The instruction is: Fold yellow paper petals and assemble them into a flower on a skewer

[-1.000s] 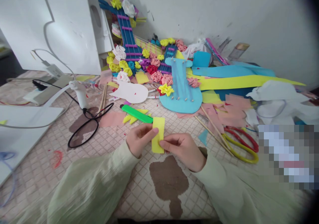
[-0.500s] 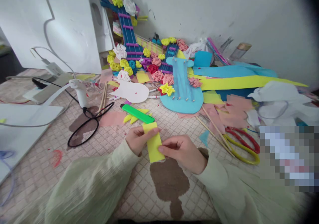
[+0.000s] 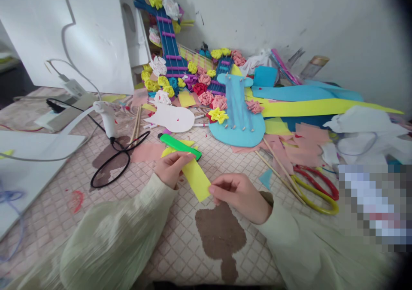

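A strip of yellow paper (image 3: 197,181) slants between my two hands above the table. My left hand (image 3: 170,169) pinches its upper left end between thumb and fingers. At the lower right edge, the thumb and forefinger of my right hand (image 3: 240,195) are closed on the strip. Just beyond my left hand lies a green utility knife (image 3: 178,145), partly over yellow paper pieces (image 3: 168,151). Farther back sit a white paper cutout (image 3: 174,118) and a light blue paper instrument shape (image 3: 236,129) with strings and a yellow paper flower (image 3: 218,115).
Scissors with yellow and red handles (image 3: 317,196) lie at right, near thin wooden sticks (image 3: 283,172) and pink paper scraps (image 3: 305,144). A white glue gun (image 3: 107,120) with a looped black cable (image 3: 124,152) stands at left. Dark blue paper guitars (image 3: 170,45) with flowers lean at the back.
The yellow strip has turned to a steeper slant, its upper end shifting left with my left hand. My right hand stays at its lower right edge. The view has shifted slightly.
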`<state>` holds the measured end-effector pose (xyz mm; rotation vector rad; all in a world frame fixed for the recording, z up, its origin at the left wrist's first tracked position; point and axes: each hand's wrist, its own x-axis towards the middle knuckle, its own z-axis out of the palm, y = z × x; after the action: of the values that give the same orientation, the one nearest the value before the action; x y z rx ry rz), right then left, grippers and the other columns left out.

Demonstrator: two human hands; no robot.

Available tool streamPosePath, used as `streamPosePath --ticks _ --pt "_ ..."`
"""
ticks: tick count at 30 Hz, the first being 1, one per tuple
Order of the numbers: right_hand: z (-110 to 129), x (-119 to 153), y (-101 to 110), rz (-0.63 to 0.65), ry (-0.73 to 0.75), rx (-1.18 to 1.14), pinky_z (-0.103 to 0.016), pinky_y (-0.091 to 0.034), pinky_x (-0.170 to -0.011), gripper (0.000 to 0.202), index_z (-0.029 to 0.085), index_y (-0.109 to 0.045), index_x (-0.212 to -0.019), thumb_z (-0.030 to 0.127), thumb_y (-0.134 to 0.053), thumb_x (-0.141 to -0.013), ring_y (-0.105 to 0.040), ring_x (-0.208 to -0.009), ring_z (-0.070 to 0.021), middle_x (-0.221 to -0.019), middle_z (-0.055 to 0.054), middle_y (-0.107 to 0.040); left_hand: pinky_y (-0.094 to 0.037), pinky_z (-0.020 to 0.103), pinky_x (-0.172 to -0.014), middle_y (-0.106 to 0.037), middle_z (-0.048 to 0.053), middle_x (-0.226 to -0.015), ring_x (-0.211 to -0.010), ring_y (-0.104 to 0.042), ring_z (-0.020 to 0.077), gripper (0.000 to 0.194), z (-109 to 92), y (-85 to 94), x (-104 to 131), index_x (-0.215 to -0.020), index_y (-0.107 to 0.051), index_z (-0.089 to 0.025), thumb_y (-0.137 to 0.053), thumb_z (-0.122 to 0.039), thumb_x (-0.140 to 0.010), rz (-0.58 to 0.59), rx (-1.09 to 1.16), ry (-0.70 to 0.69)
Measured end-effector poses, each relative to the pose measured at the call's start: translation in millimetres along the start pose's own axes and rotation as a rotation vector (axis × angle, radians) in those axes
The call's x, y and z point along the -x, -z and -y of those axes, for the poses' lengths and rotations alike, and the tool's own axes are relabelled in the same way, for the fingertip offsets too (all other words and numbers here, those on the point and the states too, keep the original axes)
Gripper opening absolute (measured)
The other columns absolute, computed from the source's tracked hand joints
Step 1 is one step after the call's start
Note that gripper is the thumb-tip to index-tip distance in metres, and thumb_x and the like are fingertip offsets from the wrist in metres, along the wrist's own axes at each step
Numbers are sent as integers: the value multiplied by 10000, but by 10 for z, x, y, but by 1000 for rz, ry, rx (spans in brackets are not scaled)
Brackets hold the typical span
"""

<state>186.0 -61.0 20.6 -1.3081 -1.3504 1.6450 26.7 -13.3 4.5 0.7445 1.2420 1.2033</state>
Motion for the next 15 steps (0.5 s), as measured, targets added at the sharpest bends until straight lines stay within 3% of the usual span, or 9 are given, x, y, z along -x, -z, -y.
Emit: streamPosePath --ticks 6,10,15 --pt "-14 -32 90 -139 89 40 -205 -347 -431 180 144 -620 -648 321 -606 -675 -416 -457 -64 -508 26 -509 -396 191 -432 -571 -5 -504 -474 -523 103 171 -51 0 -16 -520 -592 -113 -690 -234 -450 -26 148 -8" --pt "-44 -77 174 -324 162 9 -211 -308 -438 159 159 -638 -672 317 -620 -668 -381 -474 -64 -544 24 -518 -399 189 -369 -569 -7 -517 -446 -516 102 185 -38 10 -8 -561 -596 -116 -681 -252 -469 1 89 1" --pt "-49 -112 237 -389 195 -125 -217 -261 -431 121 176 -647 -645 296 -652 -639 -308 -439 -47 -505 44 -475 -351 158 -286 -534 -19 -491 -362 -462 67 186 -17 -14 47 -575 -593 -102 -670 -253 -500 2 33 -40"
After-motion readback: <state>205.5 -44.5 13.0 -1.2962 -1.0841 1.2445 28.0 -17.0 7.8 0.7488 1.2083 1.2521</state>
